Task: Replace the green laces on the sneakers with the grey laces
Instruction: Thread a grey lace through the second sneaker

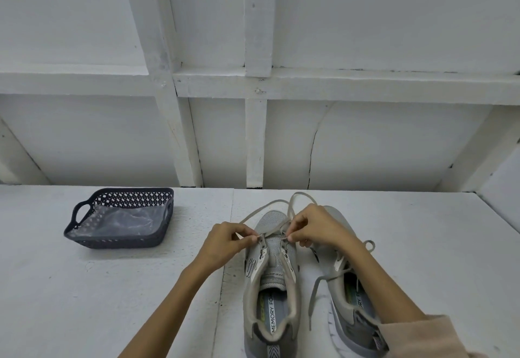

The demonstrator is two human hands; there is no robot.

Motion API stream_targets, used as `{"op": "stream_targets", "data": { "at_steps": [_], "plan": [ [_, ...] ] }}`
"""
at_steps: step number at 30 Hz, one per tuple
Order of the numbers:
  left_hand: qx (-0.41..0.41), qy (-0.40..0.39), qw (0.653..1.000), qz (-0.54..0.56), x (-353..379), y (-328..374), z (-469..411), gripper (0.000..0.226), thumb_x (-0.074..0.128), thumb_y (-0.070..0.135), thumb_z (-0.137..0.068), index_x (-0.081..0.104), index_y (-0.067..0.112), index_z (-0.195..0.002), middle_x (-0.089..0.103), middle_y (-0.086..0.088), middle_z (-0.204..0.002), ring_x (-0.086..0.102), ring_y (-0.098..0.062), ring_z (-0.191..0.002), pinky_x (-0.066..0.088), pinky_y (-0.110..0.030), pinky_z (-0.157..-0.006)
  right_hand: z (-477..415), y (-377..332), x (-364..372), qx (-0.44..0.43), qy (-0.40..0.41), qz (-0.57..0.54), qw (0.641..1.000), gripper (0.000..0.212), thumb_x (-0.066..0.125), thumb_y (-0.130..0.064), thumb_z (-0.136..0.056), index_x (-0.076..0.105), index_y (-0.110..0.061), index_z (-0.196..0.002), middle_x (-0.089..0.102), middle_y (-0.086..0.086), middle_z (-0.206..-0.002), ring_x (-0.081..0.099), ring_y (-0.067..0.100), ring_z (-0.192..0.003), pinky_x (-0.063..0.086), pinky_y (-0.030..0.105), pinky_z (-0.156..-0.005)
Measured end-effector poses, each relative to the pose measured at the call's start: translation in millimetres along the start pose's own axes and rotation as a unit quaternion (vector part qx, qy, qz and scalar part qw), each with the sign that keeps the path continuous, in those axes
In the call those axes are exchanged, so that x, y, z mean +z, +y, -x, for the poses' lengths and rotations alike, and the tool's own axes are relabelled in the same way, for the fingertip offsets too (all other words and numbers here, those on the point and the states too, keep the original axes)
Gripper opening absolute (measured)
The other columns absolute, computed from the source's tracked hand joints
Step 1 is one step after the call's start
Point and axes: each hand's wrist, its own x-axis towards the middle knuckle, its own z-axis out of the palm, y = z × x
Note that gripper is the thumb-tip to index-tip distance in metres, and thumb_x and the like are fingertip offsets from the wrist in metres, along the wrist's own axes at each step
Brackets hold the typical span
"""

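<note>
Left grip (225, 242) and right grip (315, 226), each pinched tight on grey lace (261, 209) ends at eyelets of one sneaker (271, 248).

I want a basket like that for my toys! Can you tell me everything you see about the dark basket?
The basket is dark, navy or near black, and looks like plastic. It is shallow and rectangular with rounded corners, walls pierced in a diamond lattice, and a loop handle at each short end. A crinkled clear plastic sheet lies inside. The basket sits flat on the white table, near the far edge; only the table touches it from outside.
</note>
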Motion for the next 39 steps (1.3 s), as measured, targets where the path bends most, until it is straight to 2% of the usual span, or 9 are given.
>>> {"op": "stream_targets", "data": {
  "at_steps": [7,14,18,20,24,30,33,36,39],
  "plan": [
    [0.006,0.000,0.996,-0.091,-5,13,4,0.005,0.074,0.033,-0.082,0.077,0.036,-0.085,0.070,0.022,-0.074,0.054,0.004,-0.054,0.039,-0.021,-0.060,7,-5,2,0.008,0.011,0.052,0.999,0.007,0.072,-0.002,-0.078,0.076,-0.007,-0.076,0.072,0.015,-0.071,0.064,0.015,-0.056,0.059,0.034,-0.065],
    [0.052,0.020,0.958,-0.281,-6,33,4,0.014,0.062,0.035,-0.087,0.074,0.034,-0.095,0.071,0.016,-0.091,0.063,-0.002,-0.084,0.042,-0.022,-0.067,12,-18,8,0.003,0.037,0.125,0.991,0.013,0.067,-0.001,-0.078,0.075,-0.011,-0.075,0.071,0.009,-0.067,0.058,0.005,-0.048,0.046,0.013,-0.050],
    [0.086,0.007,0.921,-0.380,0,45,-4,0.022,0.057,0.031,-0.085,0.074,0.031,-0.099,0.071,0.007,-0.094,0.064,-0.019,-0.087,0.045,-0.025,-0.066,12,-26,17,-0.022,0.064,0.190,0.979,0.015,0.064,-0.002,-0.077,0.076,-0.010,-0.078,0.073,0.007,-0.081,0.066,0.016,-0.071,0.056,0.029,-0.071],
    [0.084,0.000,0.911,-0.403,4,48,-6,0.022,0.056,0.027,-0.084,0.074,0.028,-0.097,0.071,0.003,-0.093,0.064,-0.023,-0.085,0.047,-0.027,-0.066,12,-30,22,-0.028,0.065,0.220,0.973,0.015,0.063,-0.002,-0.076,0.075,-0.010,-0.079,0.072,0.008,-0.085,0.067,0.022,-0.080,0.057,0.033,-0.074],
    [0.056,0.007,0.948,-0.315,3,46,-8,0.007,0.068,0.024,-0.081,0.072,0.027,-0.088,0.072,0.006,-0.087,0.063,-0.015,-0.085,0.051,-0.029,-0.075,10,-32,26,-0.005,0.079,0.215,0.973,0.013,0.068,0.000,-0.075,0.074,-0.012,-0.077,0.072,0.004,-0.086,0.067,0.018,-0.082,0.054,0.028,-0.070],
    [-0.021,0.015,0.984,-0.176,1,36,-3,0.008,0.081,0.034,-0.072,0.074,0.031,-0.073,0.068,0.013,-0.070,0.062,-0.005,-0.072,0.051,-0.027,-0.070,16,-27,22,0.039,0.100,0.175,0.979,0.010,0.079,-0.015,-0.072,0.076,-0.022,-0.078,0.073,-0.007,-0.082,0.063,0.010,-0.077,0.042,0.022,-0.065],
    [-0.036,0.030,0.986,-0.160,3,34,3,0.010,0.077,0.043,-0.076,0.075,0.033,-0.078,0.063,0.017,-0.071,0.062,-0.006,-0.071,0.051,-0.028,-0.070,17,-28,23,0.037,0.102,0.168,0.980,0.003,0.074,-0.016,-0.078,0.077,-0.017,-0.078,0.073,-0.006,-0.085,0.059,0.011,-0.074,0.037,0.021,-0.061],
    [-0.033,0.042,0.983,-0.177,6,39,6,0.023,0.071,0.052,-0.079,0.073,0.030,-0.077,0.067,0.014,-0.072,0.062,-0.008,-0.071,0.050,-0.027,-0.066,14,-31,28,0.042,0.111,0.160,0.980,0.034,0.074,-0.031,-0.082,0.060,-0.014,-0.056,0.067,0.002,-0.073,0.057,0.017,-0.066,0.038,0.024,-0.054],
    [-0.040,0.035,0.973,-0.223,9,50,4,0.030,0.071,0.055,-0.076,0.071,0.025,-0.073,0.070,0.007,-0.074,0.063,-0.011,-0.074,0.050,-0.026,-0.063,13,-39,32,0.048,0.112,0.190,0.974,0.031,0.078,-0.040,-0.075,0.068,-0.011,-0.076,0.069,0.005,-0.081,0.063,0.022,-0.077,0.047,0.029,-0.062]
  ]
}}
